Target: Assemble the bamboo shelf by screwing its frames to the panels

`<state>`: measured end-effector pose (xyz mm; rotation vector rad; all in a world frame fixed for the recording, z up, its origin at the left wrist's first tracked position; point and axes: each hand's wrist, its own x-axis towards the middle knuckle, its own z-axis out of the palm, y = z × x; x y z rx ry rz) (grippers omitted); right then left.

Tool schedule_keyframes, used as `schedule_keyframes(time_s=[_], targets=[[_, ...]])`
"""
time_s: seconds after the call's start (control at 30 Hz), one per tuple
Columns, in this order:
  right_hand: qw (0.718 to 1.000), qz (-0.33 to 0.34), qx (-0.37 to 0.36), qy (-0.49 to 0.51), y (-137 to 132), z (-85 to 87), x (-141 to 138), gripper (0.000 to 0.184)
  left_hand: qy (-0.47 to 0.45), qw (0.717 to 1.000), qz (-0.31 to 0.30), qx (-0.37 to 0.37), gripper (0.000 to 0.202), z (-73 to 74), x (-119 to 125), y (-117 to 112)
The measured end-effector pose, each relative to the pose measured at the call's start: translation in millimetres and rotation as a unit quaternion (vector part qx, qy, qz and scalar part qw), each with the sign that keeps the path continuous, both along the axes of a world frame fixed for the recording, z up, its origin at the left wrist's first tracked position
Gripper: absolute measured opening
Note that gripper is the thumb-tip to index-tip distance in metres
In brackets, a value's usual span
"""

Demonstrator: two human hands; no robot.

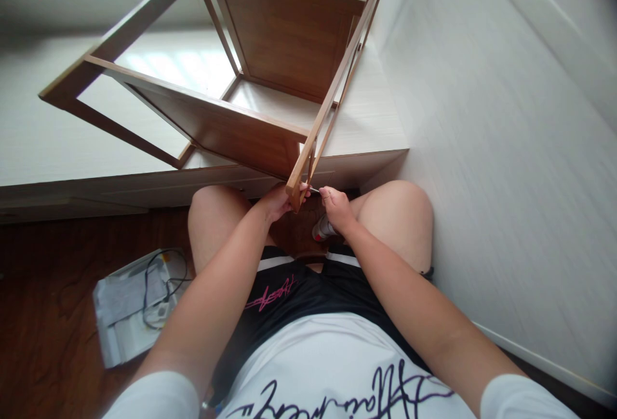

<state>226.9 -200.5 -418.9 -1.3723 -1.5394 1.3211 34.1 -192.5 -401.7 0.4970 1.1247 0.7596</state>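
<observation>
A wooden frame with brown panels (pixel 270 40) lies tilted on a white platform (pixel 43 142), one leg end reaching down to my knees. My left hand (pixel 278 201) is closed around the end of that wooden leg (pixel 295 189). My right hand (pixel 336 208) is closed on a thin metal tool (pixel 314 190), whose tip touches the leg end. The tool's red and white handle (pixel 322 229) sticks out below my right hand. I sit on the floor with both knees up.
A white wall (pixel 506 149) runs close along my right. On the dark wooden floor (pixel 43 290) at the left lies a sheet of paper or plastic packaging (pixel 130 310) with a black cable on it. A window is at the top left.
</observation>
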Motion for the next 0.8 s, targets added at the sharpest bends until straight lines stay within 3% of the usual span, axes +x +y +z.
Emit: schedule_keyframes(time_s=[0.1,0.2,0.33,0.43,0.63,0.8], targets=[[0.999,-0.002,-0.035,0.023,0,1.2,-2,0.044,0.000,1.000,-0.001,-0.005,0.026,2.2,0,-1],[0.990,0.028,-0.116,0.070,2,2.9,-3,0.048,-0.002,1.000,0.001,-0.008,0.028,5.0,1,-1],[0.957,0.099,-0.234,0.139,9,7.3,0,0.049,-0.001,1.000,-0.005,-0.011,0.031,6.0,1,-2],[0.939,0.114,-0.273,0.173,13,11.0,3,0.049,0.001,1.000,-0.003,-0.001,0.031,3.2,1,-1],[0.946,0.077,-0.257,0.185,13,12.6,3,0.050,0.006,1.000,-0.006,0.006,0.031,0.8,0,-1],[0.974,0.038,-0.177,0.135,12,6.2,3,0.051,-0.001,1.000,-0.001,0.014,0.027,-0.4,0,0]])
